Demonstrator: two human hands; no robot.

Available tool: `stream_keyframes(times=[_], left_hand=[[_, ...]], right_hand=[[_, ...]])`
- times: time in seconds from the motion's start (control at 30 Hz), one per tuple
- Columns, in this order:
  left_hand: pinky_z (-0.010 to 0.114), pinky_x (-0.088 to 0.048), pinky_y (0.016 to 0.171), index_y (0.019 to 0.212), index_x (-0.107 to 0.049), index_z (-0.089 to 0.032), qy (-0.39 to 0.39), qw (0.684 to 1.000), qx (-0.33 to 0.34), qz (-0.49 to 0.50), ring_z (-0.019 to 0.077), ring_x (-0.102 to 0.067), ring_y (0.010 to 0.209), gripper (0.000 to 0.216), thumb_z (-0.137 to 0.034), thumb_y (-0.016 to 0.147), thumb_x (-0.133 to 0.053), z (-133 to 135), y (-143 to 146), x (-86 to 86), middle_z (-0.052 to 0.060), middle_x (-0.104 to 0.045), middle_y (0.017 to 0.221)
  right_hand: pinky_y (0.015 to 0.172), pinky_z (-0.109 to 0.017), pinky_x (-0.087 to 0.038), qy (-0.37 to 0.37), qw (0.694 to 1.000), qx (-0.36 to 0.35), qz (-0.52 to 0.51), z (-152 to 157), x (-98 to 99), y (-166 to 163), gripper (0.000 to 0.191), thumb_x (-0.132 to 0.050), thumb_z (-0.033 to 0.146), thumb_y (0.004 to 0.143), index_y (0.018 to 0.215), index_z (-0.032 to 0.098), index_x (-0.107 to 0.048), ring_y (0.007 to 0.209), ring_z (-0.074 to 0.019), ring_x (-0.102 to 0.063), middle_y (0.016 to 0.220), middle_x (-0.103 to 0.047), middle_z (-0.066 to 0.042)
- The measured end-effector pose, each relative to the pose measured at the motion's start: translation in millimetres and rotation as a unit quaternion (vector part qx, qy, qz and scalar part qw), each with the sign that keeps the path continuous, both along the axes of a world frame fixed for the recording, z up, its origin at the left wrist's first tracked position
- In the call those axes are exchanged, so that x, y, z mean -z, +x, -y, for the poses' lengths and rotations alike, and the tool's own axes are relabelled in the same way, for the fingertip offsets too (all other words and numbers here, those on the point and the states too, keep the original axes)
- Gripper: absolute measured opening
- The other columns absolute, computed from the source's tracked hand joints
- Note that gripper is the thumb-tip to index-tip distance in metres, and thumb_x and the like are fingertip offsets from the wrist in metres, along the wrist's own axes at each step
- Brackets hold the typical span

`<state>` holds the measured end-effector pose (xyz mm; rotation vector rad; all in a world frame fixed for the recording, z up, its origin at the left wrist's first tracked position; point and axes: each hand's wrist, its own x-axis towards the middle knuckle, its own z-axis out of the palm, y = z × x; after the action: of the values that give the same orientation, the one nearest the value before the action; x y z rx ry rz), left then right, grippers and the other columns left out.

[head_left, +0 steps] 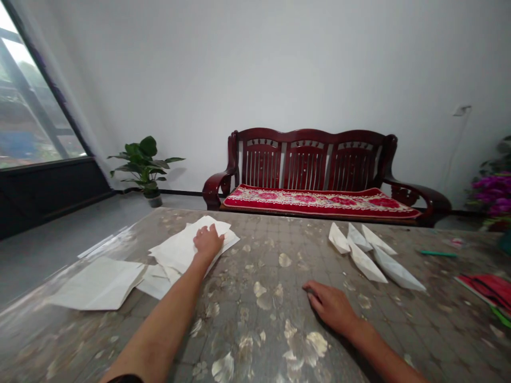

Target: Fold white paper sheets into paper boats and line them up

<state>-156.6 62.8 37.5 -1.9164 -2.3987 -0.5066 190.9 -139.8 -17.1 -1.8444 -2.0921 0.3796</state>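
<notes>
My left hand (208,243) rests on a loose pile of white paper sheets (175,249), its fingers slightly apart and bent on the top sheet. Under my left forearm, more sheets stick out of the pile. Further left lies a second stack of white paper (99,282). On the bare tabletop near the middle, my right hand (329,306) lies with its fingers curled in and nothing visible in them. Beyond it, to the right, several folded white paper boats (365,260) sit grouped together, pointing roughly the same way.
A patterned grey-brown cover spreads over the table (259,319). At the right are a green pen-like stick (438,254) and a red item with black straps (489,290). Behind the table stand a dark red wooden bench (307,165) and a potted plant (146,165).
</notes>
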Motion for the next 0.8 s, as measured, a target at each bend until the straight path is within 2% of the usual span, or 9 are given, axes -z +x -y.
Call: stream_keyframes(times=[0.13, 0.23, 0.33, 0.53, 0.63, 0.67, 0.73, 0.8], left_hand=[[0.049, -0.046, 0.088, 0.128, -0.055, -0.010, -0.128, 0.991, 0.016, -0.019, 0.0396, -0.058, 0.114, 0.052, -0.045, 0.091, -0.046, -8, -19, 16.7, 0.024, -0.058, 0.127], [0.047, -0.047, 0.087, 0.124, -0.059, -0.010, -0.124, 0.991, 0.023, -0.041, 0.0385, -0.060, 0.113, 0.050, -0.044, 0.094, -0.036, -11, -23, 27.4, 0.024, -0.061, 0.124], [0.045, -0.047, 0.085, 0.116, -0.064, -0.010, -0.126, 0.990, 0.032, -0.053, 0.0374, -0.063, 0.109, 0.043, -0.032, 0.092, -0.036, -14, -23, 30.8, 0.024, -0.064, 0.121], [0.044, -0.048, 0.077, 0.102, -0.070, -0.005, -0.133, 0.988, 0.048, -0.056, 0.0361, -0.067, 0.096, 0.036, -0.019, 0.083, -0.043, -17, -31, 17.2, 0.026, -0.069, 0.105], [0.045, -0.046, 0.087, 0.105, -0.070, -0.005, -0.103, 0.988, 0.088, -0.076, 0.0352, -0.063, 0.106, 0.038, -0.016, 0.085, -0.040, -8, -23, 6.7, 0.025, -0.067, 0.112], [0.045, -0.045, 0.091, 0.107, -0.069, -0.006, -0.064, 0.986, 0.123, -0.097, 0.0348, -0.062, 0.110, 0.039, -0.017, 0.087, -0.038, -1, -16, 4.7, 0.024, -0.066, 0.115], [0.044, -0.042, 0.099, 0.115, -0.067, -0.006, 0.005, 0.977, 0.179, -0.119, 0.0338, -0.058, 0.118, 0.042, -0.019, 0.091, -0.036, 18, 8, 5.4, 0.024, -0.063, 0.125], [0.043, -0.037, 0.106, 0.122, -0.065, -0.008, 0.048, 0.961, 0.244, -0.118, 0.0321, -0.053, 0.127, 0.042, -0.018, 0.092, -0.037, 45, 40, 13.7, 0.022, -0.061, 0.132]], right_hand=[[0.075, -0.027, -0.043, -0.007, 0.994, 0.102, 0.031, -16, -3.5, -21, 0.032, -0.045, 0.025, 0.089, 0.113, 0.028, -0.066, 0.091, -0.0206, -0.069, 0.096, -0.075, -0.001], [0.073, -0.025, -0.041, 0.013, 0.991, 0.128, 0.035, -18, -1.8, -26, 0.030, -0.046, 0.024, 0.090, 0.110, 0.030, -0.067, 0.090, -0.0192, -0.069, 0.097, -0.076, 0.000], [0.072, -0.024, -0.040, 0.023, 0.991, 0.126, 0.037, -15, 0.9, -26, 0.029, -0.047, 0.024, 0.090, 0.110, 0.030, -0.067, 0.090, -0.0182, -0.069, 0.096, -0.076, 0.001], [0.071, -0.024, -0.039, 0.028, 0.991, 0.128, 0.038, -16, 1.9, -25, 0.028, -0.049, 0.023, 0.089, 0.109, 0.030, -0.067, 0.088, -0.0174, -0.069, 0.091, -0.076, 0.001], [0.070, -0.023, -0.038, 0.025, 0.990, 0.138, 0.021, -17, 2.0, -25, 0.027, -0.050, 0.023, 0.088, 0.106, 0.030, -0.068, 0.084, -0.0168, -0.068, 0.086, -0.075, 0.002], [0.069, -0.023, -0.039, 0.022, 0.989, 0.144, 0.009, -18, 2.5, -24, 0.026, -0.050, 0.024, 0.088, 0.105, 0.030, -0.069, 0.082, -0.0167, -0.068, 0.085, -0.074, 0.002], [0.070, -0.024, -0.040, 0.022, 0.986, 0.159, -0.032, -20, 4.6, -22, 0.026, -0.049, 0.027, 0.088, 0.106, 0.028, -0.068, 0.081, -0.0169, -0.067, 0.085, -0.073, 0.001], [0.073, -0.025, -0.043, 0.041, 0.978, 0.176, -0.101, -23, 8.4, -17, 0.031, -0.045, 0.032, 0.091, 0.111, 0.026, -0.066, 0.082, -0.0179, -0.066, 0.090, -0.073, -0.001]])
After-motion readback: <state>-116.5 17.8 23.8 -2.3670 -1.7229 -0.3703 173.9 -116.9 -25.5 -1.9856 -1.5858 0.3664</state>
